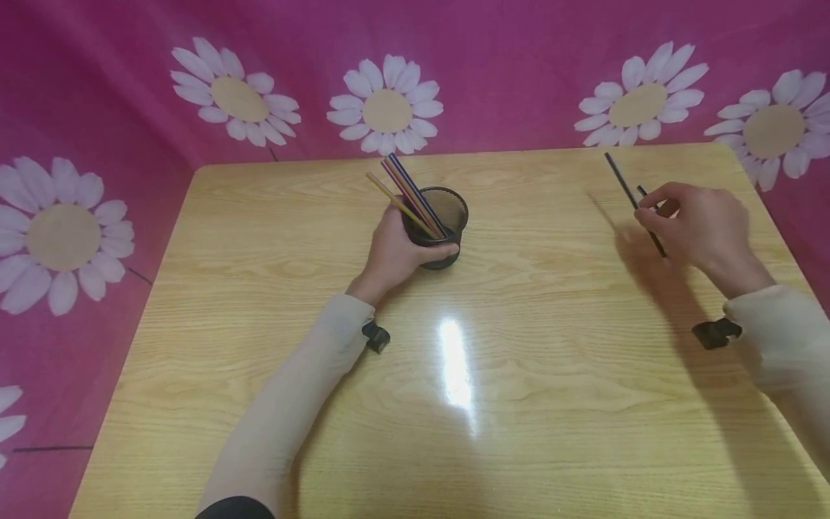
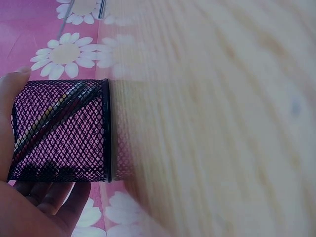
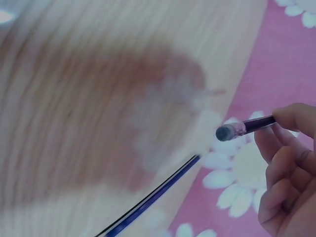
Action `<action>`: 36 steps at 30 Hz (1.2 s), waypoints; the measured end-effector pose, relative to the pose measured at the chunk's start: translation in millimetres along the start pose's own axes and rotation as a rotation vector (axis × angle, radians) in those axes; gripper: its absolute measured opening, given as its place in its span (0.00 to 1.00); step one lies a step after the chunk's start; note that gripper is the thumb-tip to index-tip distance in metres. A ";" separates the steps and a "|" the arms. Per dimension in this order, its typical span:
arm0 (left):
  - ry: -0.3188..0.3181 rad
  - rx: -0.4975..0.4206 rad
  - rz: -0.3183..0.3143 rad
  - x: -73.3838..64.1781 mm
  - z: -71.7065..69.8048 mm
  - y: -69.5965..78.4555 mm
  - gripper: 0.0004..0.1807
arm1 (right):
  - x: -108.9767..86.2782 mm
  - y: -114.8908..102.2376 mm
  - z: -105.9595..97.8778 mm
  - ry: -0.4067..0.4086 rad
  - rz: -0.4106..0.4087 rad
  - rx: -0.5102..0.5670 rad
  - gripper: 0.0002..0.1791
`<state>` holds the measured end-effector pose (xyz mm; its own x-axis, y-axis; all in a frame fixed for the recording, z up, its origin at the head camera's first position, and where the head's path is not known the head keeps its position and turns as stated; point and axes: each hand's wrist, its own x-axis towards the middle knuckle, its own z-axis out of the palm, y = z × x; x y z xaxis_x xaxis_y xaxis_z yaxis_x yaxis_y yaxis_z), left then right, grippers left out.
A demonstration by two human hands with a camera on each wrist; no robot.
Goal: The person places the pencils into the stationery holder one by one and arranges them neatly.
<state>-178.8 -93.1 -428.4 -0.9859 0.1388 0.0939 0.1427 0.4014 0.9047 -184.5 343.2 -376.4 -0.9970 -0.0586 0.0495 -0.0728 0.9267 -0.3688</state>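
Observation:
My left hand (image 1: 395,245) grips a black mesh pencil cup (image 1: 454,204) round its side, thumb across the near face. Several pencils (image 1: 415,194), among them a yellow one, lean leftward out of the cup. Through the mesh cup (image 2: 64,131) their lower parts show in the left wrist view. At the right, my right hand (image 1: 703,223) pinches a dark pencil (image 1: 620,176) between thumb and fingertips, above the table. Its eraser end (image 3: 231,131) points towards the right wrist camera. A second pencil (image 3: 153,197), blue and black striped, lies under that hand, mostly hidden in the head view.
The wood-grain table (image 1: 551,346) is glossy and carries a bright light reflection. Behind it and on the left hangs a magenta cloth (image 1: 506,72) with white daisies, meeting the table's far edge. A dark camera mount (image 1: 715,333) sits on the right wrist.

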 end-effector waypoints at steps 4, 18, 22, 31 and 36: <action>-0.001 0.004 0.002 0.1 -0.1 0.1 0.52 | -1.4 -17.4 0.8 0.063 -0.048 0.033 0.16; -0.004 -0.004 0.034 1.7 0.4 -2.2 0.53 | -3.4 -63.1 3.4 0.242 -0.186 0.151 0.12; 0.001 -0.006 0.028 1.7 0.0 -2.2 0.52 | -2.7 -75.5 4.7 0.267 -0.209 0.183 0.11; -0.007 -0.003 0.019 1.1 -0.7 -2.4 0.51 | 2.4 -108.9 12.0 0.300 -0.249 0.255 0.09; -0.009 -0.007 0.023 1.5 -0.8 -2.8 0.51 | 6.3 -129.4 19.8 0.302 -0.294 0.296 0.08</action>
<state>-180.7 -94.7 -430.5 -0.9815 0.1560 0.1115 0.1650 0.3916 0.9052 -181.8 215.6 -346.7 -0.8848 -0.1507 0.4409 -0.3967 0.7399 -0.5433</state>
